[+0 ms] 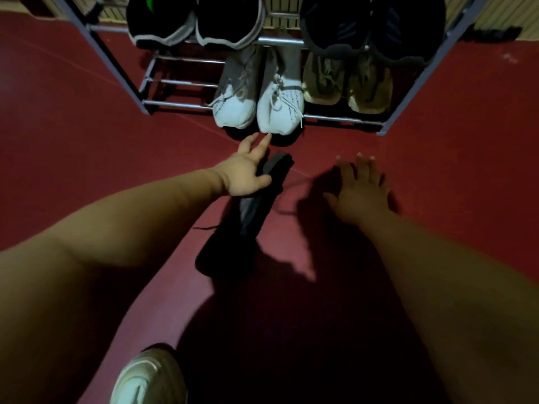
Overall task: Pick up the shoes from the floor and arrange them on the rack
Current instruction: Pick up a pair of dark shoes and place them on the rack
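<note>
Well, closest to the person, far behind all the fingers, a white shoe (147, 377) sits low on the red floor (73, 141); I cannot tell if it is loose or on a foot. Next comes the dark shoe (248, 217), the one being moved. The left hand (248, 170) holds it near its far end: the thumb lies over the shoe and pinches it, while two fingers (264, 144) point straight ahead. The rest of the shoe hangs back below the palm. It looks lifted a bit off the floor, I think, because its shadow falls apart from it. To the right of those fingers, well apart, the right hand (361, 188) is flat over the floor with its fingers spread wide, holding nothing; maybe it helps the person balance. Just past the left fingertips is the toe of a white pair (280, 112) on the low shelf of the rack (180, 83). I cannot tell if a fingertip touches that toe. A tan pair (369, 88) stands beside it, ahead of the right fingers. Toes face out so the shoes sit neat in rows. Bare bars to the left look like a good spot for the dark shoe. Higher and farther, black shoes (230, 21) sit on the top shelf. No words or brand can be read; dark marks on the white pair are too blurry.
</note>
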`<state>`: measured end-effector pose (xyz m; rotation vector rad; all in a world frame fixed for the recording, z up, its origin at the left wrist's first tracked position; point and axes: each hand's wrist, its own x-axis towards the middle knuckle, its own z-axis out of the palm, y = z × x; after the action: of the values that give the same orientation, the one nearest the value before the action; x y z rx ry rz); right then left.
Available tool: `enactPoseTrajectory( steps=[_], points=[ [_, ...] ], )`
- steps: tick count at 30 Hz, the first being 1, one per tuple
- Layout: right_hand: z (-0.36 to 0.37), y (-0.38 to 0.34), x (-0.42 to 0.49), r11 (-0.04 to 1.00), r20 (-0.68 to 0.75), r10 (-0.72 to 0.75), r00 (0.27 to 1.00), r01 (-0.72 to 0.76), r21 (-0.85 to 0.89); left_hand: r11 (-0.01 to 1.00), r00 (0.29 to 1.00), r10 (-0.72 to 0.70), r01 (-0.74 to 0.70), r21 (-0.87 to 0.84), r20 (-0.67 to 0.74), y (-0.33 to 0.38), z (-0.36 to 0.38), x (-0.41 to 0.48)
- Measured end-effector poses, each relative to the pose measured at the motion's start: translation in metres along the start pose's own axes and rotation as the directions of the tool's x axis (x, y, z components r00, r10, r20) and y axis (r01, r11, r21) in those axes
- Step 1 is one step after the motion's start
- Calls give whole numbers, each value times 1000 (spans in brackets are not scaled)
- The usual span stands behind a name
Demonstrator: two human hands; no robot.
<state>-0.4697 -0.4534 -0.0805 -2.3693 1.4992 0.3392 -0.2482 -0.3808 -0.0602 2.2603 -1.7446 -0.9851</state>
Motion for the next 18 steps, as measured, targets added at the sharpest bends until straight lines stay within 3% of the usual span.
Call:
enactPoseTrajectory(
  steps=[7,18],
  points=[
    [-8,-29,3,999,-80,-34,996,34,-3,956,986,-102,135,259,-134,-31,-18,-17],
    [-49,2,-1,996,-139,46,989,-57,-73,899,999,18,-4,439,-27,44,-16,4]
  ],
)
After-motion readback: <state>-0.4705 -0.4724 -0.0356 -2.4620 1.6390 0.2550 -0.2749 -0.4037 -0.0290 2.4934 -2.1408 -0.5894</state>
